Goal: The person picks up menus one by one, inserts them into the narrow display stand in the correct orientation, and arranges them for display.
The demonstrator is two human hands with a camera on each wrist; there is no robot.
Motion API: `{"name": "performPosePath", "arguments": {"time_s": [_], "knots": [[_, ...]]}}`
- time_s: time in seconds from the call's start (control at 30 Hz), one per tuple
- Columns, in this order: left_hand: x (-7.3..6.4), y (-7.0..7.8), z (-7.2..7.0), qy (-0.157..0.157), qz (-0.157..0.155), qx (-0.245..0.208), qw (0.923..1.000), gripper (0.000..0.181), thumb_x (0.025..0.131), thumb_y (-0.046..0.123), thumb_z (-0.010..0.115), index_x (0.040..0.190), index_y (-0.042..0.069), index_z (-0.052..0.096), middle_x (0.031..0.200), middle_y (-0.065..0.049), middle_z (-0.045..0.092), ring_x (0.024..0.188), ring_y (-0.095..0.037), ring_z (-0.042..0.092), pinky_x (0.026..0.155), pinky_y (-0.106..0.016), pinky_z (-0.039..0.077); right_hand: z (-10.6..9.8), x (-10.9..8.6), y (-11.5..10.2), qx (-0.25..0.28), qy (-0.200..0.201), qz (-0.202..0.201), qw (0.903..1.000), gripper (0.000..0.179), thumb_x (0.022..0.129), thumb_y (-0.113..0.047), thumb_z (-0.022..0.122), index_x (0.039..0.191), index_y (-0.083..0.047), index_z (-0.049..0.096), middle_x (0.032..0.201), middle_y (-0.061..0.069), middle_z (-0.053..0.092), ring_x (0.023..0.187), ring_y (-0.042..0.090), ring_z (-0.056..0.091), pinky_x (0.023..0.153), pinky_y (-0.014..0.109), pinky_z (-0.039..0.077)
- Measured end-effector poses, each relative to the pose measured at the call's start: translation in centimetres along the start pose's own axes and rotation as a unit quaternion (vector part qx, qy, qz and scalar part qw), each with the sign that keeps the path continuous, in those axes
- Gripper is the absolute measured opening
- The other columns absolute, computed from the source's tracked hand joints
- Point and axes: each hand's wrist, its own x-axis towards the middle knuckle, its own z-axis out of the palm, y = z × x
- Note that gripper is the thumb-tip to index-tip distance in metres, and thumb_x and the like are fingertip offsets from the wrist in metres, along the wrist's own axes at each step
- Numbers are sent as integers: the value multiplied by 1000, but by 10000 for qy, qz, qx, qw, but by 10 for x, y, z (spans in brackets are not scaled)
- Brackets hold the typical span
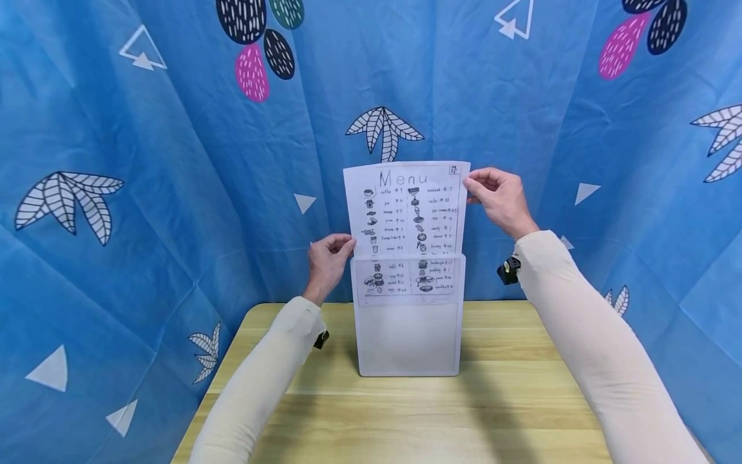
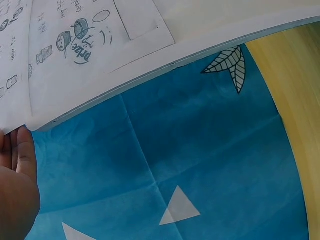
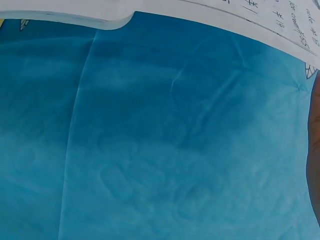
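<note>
A handwritten paper menu (image 1: 400,209) stands upright, its lower part inside a clear, white-edged sign holder (image 1: 408,341) on the table. Its top half sticks out above the holder. My right hand (image 1: 501,198) pinches the sheet's right edge near the top corner. Lower down, just above the holder's rim, my left hand (image 1: 329,261) pinches the sheet's left edge between thumb and fingers. In the left wrist view, the fingertips of that hand (image 2: 20,175) meet the paper beside the holder's corner. Only a sliver of the right hand (image 3: 315,145) shows in the right wrist view.
A light wood-grain table (image 1: 371,419) lies under the holder. Blue patterned curtain (image 1: 261,161) hangs close behind the table and along both sides. Each wrist carries a small black camera, seen on the left (image 1: 321,339) and the right (image 1: 509,270).
</note>
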Motion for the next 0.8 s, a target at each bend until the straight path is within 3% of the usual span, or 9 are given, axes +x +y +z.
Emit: {"name": "performPosePath", "arguments": {"time_s": [0.4,0.8], "knots": [[0,1,-1,-79,-183,17,9998,17,95,15,71,106,3,75,98,-11,73,86,-23,68,78,-36,56,2,-2,3,-23,45,-5,10000,28,97,-22,66,112,1,68,103,8,70,84,11,68,76,21,56],[19,24,-7,17,144,-38,9999,20,94,15,71,109,2,74,100,-12,73,86,-23,69,82,-35,57,4,0,8,-12,91,-33,10000,27,97,-22,66,111,2,69,101,7,70,83,11,68,76,21,57]]}}
